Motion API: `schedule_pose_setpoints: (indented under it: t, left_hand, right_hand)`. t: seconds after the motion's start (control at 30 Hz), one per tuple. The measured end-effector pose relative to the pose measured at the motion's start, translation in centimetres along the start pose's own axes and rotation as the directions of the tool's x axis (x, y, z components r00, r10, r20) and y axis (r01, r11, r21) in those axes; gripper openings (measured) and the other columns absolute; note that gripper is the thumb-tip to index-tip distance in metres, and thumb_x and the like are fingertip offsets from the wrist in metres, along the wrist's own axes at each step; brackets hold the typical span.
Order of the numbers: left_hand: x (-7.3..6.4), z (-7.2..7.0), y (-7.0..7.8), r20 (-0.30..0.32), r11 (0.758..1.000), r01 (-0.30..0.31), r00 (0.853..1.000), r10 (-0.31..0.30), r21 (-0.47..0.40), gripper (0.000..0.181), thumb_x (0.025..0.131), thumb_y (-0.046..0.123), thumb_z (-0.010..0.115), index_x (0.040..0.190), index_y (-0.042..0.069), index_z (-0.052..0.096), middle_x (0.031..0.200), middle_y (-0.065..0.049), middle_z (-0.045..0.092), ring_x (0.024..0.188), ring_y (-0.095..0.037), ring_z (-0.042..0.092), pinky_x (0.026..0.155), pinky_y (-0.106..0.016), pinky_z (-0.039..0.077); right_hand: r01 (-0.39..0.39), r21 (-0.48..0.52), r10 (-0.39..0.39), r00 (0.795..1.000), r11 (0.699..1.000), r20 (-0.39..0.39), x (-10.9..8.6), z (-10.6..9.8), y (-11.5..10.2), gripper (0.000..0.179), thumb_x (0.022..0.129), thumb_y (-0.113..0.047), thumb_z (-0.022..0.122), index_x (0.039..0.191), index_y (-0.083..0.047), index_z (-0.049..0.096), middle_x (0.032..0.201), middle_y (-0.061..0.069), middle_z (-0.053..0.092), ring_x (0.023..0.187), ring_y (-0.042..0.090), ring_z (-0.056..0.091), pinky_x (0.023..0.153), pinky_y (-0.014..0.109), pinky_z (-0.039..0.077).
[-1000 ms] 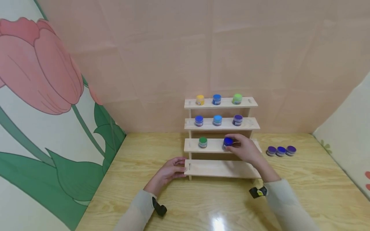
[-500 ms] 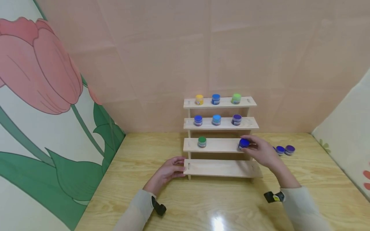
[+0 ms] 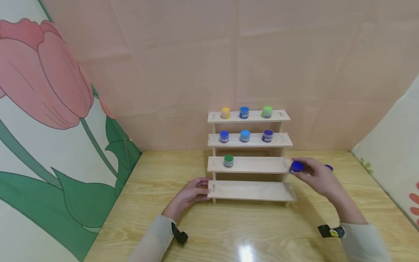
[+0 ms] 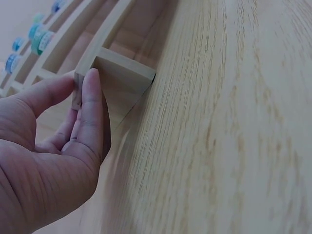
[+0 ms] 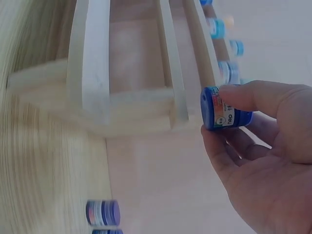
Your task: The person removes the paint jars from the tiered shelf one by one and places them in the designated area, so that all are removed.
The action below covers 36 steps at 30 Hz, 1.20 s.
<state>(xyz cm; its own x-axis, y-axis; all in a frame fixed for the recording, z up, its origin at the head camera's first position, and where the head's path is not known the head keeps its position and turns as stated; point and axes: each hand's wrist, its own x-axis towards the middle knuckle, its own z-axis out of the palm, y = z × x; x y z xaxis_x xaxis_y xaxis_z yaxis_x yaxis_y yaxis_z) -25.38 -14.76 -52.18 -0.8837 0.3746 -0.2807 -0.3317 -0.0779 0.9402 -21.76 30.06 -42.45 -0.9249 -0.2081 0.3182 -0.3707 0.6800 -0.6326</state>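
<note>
A four-step wooden display rack (image 3: pixel 252 191) stands on the table. My left hand (image 3: pixel 191 193) pinches the left end of its lowest shelf between thumb and fingers, as the left wrist view shows close up. My right hand (image 3: pixel 319 178) holds a small paint jar (image 3: pixel 296 167) with a dark blue lid, just off the right end of the second shelf from the bottom. In the right wrist view the jar's label (image 5: pixel 226 113) faces the camera, thumb on one side and fingers on the other. A green-lidded paint jar (image 3: pixel 228 161) sits alone toward the left of that same shelf.
Yellow (image 3: pixel 226 113), blue and light-green jars line the top shelf; blue, light-blue and purple (image 3: pixel 267 136) ones stand below them. Other jars are on the table to the right, mostly hidden behind my right hand; one purple-blue lid (image 3: pixel 328 167) shows. A pink backdrop (image 3: pixel 183 72) rises behind.
My right hand has carried the dark blue jar rightward, from the middle of the second-lowest shelf to past its right end. The left hand stays at the rack's lower left corner.
</note>
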Motion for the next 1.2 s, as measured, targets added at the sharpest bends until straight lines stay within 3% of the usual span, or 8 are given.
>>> schedule_pose_setpoints:
  t: [0.07, 0.2, 0.3, 0.37, 0.63, 0.83, 1.03, 1.2]
  left_hand:
    - [0.1, 0.0, 0.0, 0.0, 1.0, 0.0, 1.0, 0.0, 0.0, 0.055, 0.093, -0.006, 0.066, 0.145, -0.002, 0.048, 0.123, -0.012, 0.057, 0.09, -0.019, 0.066, 0.077, -0.031, 0.062]
    - [0.1, 0.0, 0.0, -0.005, 1.0, -0.002, 1.0, 0.002, 0.006, 0.055, 0.093, -0.005, 0.066, 0.144, -0.002, 0.049, 0.124, -0.012, 0.058, 0.091, -0.02, 0.067, 0.077, -0.031, 0.062]
    - [0.1, 0.0, 0.0, -0.007, 1.0, -0.001, 1.0, 0.001, 0.01, 0.054, 0.093, -0.005, 0.066, 0.144, -0.001, 0.049, 0.124, -0.012, 0.058, 0.091, -0.02, 0.067, 0.077, -0.031, 0.062]
    - [0.1, 0.0, -0.1, -0.007, 1.0, 0.003, 1.0, -0.002, 0.008, 0.055, 0.093, -0.005, 0.066, 0.145, -0.001, 0.049, 0.124, -0.012, 0.058, 0.092, -0.02, 0.067, 0.077, -0.031, 0.062]
    - [0.0, 0.0, 0.0, -0.003, 1.0, -0.01, 1.0, 0.01, 0.003, 0.055, 0.092, -0.006, 0.066, 0.144, -0.002, 0.049, 0.123, -0.012, 0.057, 0.091, -0.02, 0.066, 0.076, -0.031, 0.062]
    - [-0.2, 0.1, 0.1, -0.007, 1.0, -0.01, 1.0, 0.01, 0.007, 0.054, 0.093, -0.006, 0.066, 0.144, -0.002, 0.049, 0.123, -0.012, 0.057, 0.091, -0.02, 0.066, 0.077, -0.031, 0.062]
    - [-0.1, 0.1, 0.1, -0.006, 1.0, -0.009, 1.0, 0.009, 0.008, 0.054, 0.093, -0.005, 0.066, 0.144, -0.001, 0.05, 0.124, -0.013, 0.057, 0.09, -0.02, 0.066, 0.077, -0.031, 0.062]
    - [-0.1, 0.0, 0.0, -0.001, 1.0, -0.009, 1.0, 0.009, 0.006, 0.054, 0.093, -0.005, 0.066, 0.144, -0.001, 0.049, 0.124, -0.012, 0.057, 0.091, -0.02, 0.066, 0.077, -0.031, 0.062]
  right_hand:
    - [0.017, -0.009, -0.017, 1.0, 1.0, -0.001, -0.2, -0.4, 0.4, 0.046, 0.095, -0.011, 0.072, 0.136, 0.004, 0.058, 0.124, 0.032, 0.061, 0.108, 0.026, 0.067, 0.08, 0.001, 0.045]
    - [0.027, -0.023, -0.027, 1.0, 0.999, -0.003, -0.6, -1.0, 1.4, 0.045, 0.094, -0.009, 0.072, 0.136, 0.004, 0.058, 0.125, 0.032, 0.06, 0.107, 0.024, 0.066, 0.081, 0.0, 0.044]
    - [0.012, -0.011, -0.011, 1.0, 1.0, 0.007, -0.9, -1.3, 2.3, 0.046, 0.095, -0.009, 0.071, 0.137, 0.004, 0.057, 0.126, 0.032, 0.059, 0.104, -0.008, 0.057, 0.08, 0.0, 0.043]
    - [-0.009, -0.007, 0.009, 1.0, 1.0, 0.02, -1.0, -1.5, 2.9, 0.047, 0.096, -0.01, 0.071, 0.139, 0.003, 0.056, 0.127, 0.032, 0.058, 0.105, -0.011, 0.053, 0.079, 0.001, 0.044]
    - [-0.117, -0.008, 0.117, 0.989, 0.993, 0.087, -1.5, -1.5, 5.1, 0.051, 0.099, -0.017, 0.068, 0.141, 0.006, 0.052, 0.132, 0.036, 0.054, 0.114, 0.051, 0.06, 0.077, 0.012, 0.052]
    - [-0.148, 0.002, 0.147, 0.984, 0.989, 0.102, -1.9, -1.3, 7.1, 0.053, 0.098, -0.018, 0.069, 0.141, 0.007, 0.051, 0.13, 0.037, 0.049, 0.114, 0.06, 0.056, 0.077, 0.028, 0.061]
    - [-0.176, -0.056, 0.182, 0.977, 0.983, 0.108, -2.1, -0.8, 9.8, 0.053, 0.098, -0.02, 0.069, 0.139, 0.009, 0.053, 0.132, 0.045, 0.048, 0.112, 0.059, 0.058, 0.074, 0.023, 0.059]
    - [-0.219, -0.057, 0.225, 0.967, 0.974, 0.122, -2.5, -0.3, 11.3, 0.053, 0.098, -0.022, 0.068, 0.141, 0.005, 0.053, 0.135, 0.045, 0.046, 0.117, 0.059, 0.055, 0.092, 0.056, 0.055]
